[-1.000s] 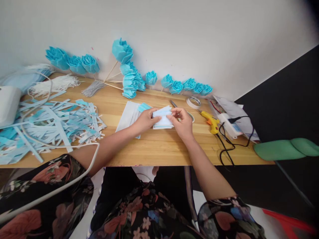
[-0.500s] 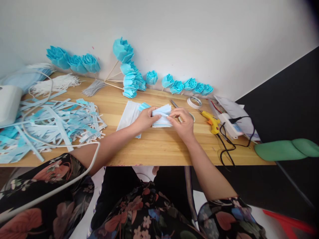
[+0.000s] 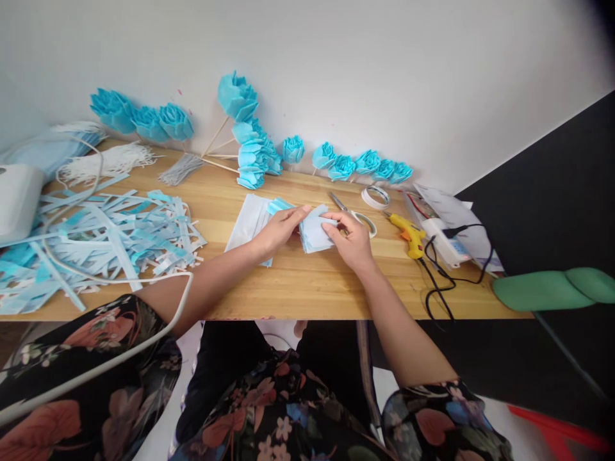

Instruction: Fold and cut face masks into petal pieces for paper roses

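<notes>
A small stack of pale blue and white fabric pieces (image 3: 316,233) is held above the wooden table, pinched at its right side between the thumb and fingers of my right hand (image 3: 352,238). My left hand (image 3: 282,229) is at the stack's left edge, its fingers extended and its thumb partly hidden. Beneath and left of that hand lie flat white pieces (image 3: 247,221) and a bright blue folded piece (image 3: 278,205). Scissors (image 3: 364,221) with pale handles rest just behind my right hand.
Blue fabric flowers (image 3: 252,157) on sticks line the wall. Cut strips (image 3: 110,237) heap at left, crossed by a white cable. On the right are a tape roll (image 3: 375,198), a yellow glue gun (image 3: 408,235), a power strip (image 3: 445,243) and a green bottle (image 3: 542,290).
The stack has turned and now shows a flat, paler face. My left thumb has come off its front, and my right hand has shifted slightly left.
</notes>
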{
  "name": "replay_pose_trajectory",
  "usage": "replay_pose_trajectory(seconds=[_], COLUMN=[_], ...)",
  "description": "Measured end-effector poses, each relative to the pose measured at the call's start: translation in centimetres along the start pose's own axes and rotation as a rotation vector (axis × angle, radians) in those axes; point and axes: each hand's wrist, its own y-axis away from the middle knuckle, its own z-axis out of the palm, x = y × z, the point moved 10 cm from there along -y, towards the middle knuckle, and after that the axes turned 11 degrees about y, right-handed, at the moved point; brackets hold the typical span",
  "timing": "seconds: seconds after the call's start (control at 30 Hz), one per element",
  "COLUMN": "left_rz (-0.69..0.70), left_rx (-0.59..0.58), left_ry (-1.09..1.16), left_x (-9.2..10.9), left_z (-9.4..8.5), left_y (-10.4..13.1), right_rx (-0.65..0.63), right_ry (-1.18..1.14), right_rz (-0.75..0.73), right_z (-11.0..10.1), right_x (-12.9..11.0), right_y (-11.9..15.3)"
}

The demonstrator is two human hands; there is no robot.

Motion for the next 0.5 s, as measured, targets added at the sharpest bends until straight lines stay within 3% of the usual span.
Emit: replay_pose_trajectory(seconds=[0.37,0.5], left_rz=[0.046,-0.006], left_rx=[-0.009,-0.030], left_ry=[-0.010,0.074], left_x=[0.6,-0.1], left_z=[-0.3,-0.6], left_y=[-0.2,-0.5], right_rx=[0.019,0.027], right_ry=[0.089,0.164], right_rz=[-0.279,-0.325], right_z=[-0.2,-0.2], right_x=[-2.8,-3.4], right_y=[0.3,0.5])
